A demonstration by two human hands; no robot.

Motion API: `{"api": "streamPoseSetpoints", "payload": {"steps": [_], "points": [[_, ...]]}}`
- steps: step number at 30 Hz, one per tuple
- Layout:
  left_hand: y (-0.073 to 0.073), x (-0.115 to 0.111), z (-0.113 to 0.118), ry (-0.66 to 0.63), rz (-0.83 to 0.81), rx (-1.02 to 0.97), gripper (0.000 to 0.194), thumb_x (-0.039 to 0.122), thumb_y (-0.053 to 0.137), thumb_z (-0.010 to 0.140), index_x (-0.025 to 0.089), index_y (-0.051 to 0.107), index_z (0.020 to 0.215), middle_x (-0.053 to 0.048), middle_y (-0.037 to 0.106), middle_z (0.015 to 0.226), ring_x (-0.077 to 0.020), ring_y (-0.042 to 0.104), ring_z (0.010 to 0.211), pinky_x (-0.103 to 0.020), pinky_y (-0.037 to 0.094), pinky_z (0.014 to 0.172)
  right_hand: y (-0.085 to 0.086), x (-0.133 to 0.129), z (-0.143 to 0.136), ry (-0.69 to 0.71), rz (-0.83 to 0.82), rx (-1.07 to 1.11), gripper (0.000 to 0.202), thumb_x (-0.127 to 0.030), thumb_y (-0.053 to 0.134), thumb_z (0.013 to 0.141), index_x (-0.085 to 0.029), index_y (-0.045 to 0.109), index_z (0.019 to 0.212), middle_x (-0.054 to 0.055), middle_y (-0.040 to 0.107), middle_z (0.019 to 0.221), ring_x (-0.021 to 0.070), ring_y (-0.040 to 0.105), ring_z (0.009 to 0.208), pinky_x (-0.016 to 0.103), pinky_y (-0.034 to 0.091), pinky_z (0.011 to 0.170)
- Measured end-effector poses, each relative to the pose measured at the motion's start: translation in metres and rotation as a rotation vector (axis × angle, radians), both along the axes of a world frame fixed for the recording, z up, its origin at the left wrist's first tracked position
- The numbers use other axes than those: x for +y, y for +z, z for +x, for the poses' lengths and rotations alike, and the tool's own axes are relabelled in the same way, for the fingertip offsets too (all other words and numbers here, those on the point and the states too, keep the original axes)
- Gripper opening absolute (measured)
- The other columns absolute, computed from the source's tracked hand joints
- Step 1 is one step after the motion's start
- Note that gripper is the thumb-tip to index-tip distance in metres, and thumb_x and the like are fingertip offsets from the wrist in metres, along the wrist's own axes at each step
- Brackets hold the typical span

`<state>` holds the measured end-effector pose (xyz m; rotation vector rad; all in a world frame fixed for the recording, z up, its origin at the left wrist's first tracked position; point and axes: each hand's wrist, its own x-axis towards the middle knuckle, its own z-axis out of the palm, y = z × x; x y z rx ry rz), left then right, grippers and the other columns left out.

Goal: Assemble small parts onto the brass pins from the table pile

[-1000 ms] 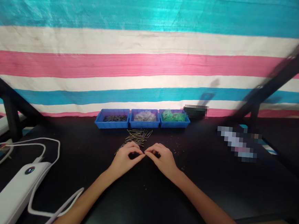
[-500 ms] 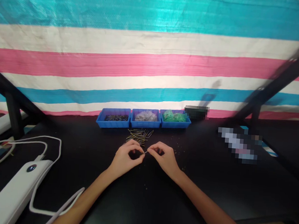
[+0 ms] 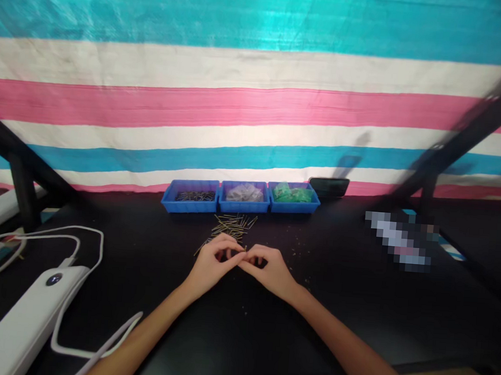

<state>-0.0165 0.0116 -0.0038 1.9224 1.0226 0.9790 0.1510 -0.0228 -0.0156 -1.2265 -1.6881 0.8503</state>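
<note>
My left hand and my right hand meet fingertip to fingertip over the black table. Both are pinched closed around a small thin piece, mostly hidden by the fingers; only a tiny tip shows above them. Just beyond my hands lies a loose pile of thin brass-coloured sticks. Behind it stand three blue bins in a row: the left bin holds dark thin pieces, the middle bin clear plastic bits, the right bin green plastic ones.
A white power bank with looping white cables lies at the left. A dark phone-like object leans at the back, and a pixelated item lies at the right. Small crumbs dot the table. Black frame bars rise on both sides.
My hands have come together, so their fingertips now touch. The thin piece that showed between them is now mostly covered by the fingers.
</note>
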Motion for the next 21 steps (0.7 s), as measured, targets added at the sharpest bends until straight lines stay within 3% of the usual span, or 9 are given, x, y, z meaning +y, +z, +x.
{"api": "streamPoseSetpoints", "payload": {"steps": [5, 14, 18, 21], "points": [[0.0001, -0.0014, 0.0002, -0.005, -0.008, -0.002, 0.016, 0.033, 0.064, 0.075, 0.018, 0.068, 0.078, -0.003, 0.059, 0.083, -0.0084, 0.048, 0.062, -0.021, 0.038, 0.052, -0.0007, -0.0012, -0.0020, -0.003, 0.015, 0.021, 0.018, -0.032, 0.063, 0.076, -0.017, 0.066, 0.067, -0.001, 0.057, 0.062, 0.0091, 0.049, 0.057, 0.022, 0.038, 0.052], [0.0033, 0.0023, -0.0023, 0.021, -0.008, -0.027, 0.017, 0.034, 0.060, 0.078, 0.018, 0.066, 0.081, -0.003, 0.059, 0.081, -0.0081, 0.047, 0.060, -0.021, 0.036, 0.051, 0.0034, 0.0016, 0.0027, -0.136, 0.061, 0.060, 0.013, -0.029, 0.062, 0.077, -0.018, 0.070, 0.075, 0.001, 0.061, 0.067, 0.0094, 0.047, 0.057, 0.023, 0.039, 0.053], [0.0012, -0.0001, -0.0007, -0.002, 0.013, 0.001, 0.017, 0.033, 0.059, 0.078, 0.018, 0.066, 0.083, -0.003, 0.059, 0.081, -0.0075, 0.046, 0.059, -0.021, 0.037, 0.051, 0.0029, 0.0034, 0.0047, -0.178, 0.063, 0.103, 0.014, -0.031, 0.063, 0.076, -0.018, 0.069, 0.075, 0.000, 0.059, 0.065, 0.0093, 0.045, 0.056, 0.023, 0.040, 0.053], [-0.0013, -0.0020, 0.0003, -0.093, 0.018, 0.052, 0.016, 0.032, 0.059, 0.078, 0.017, 0.065, 0.082, -0.002, 0.057, 0.081, -0.0074, 0.045, 0.060, -0.021, 0.037, 0.052, 0.0039, 0.0018, 0.0037, -0.123, 0.080, 0.094, 0.013, -0.030, 0.063, 0.076, -0.019, 0.068, 0.075, 0.001, 0.059, 0.068, 0.0095, 0.047, 0.058, 0.023, 0.040, 0.054]]}}
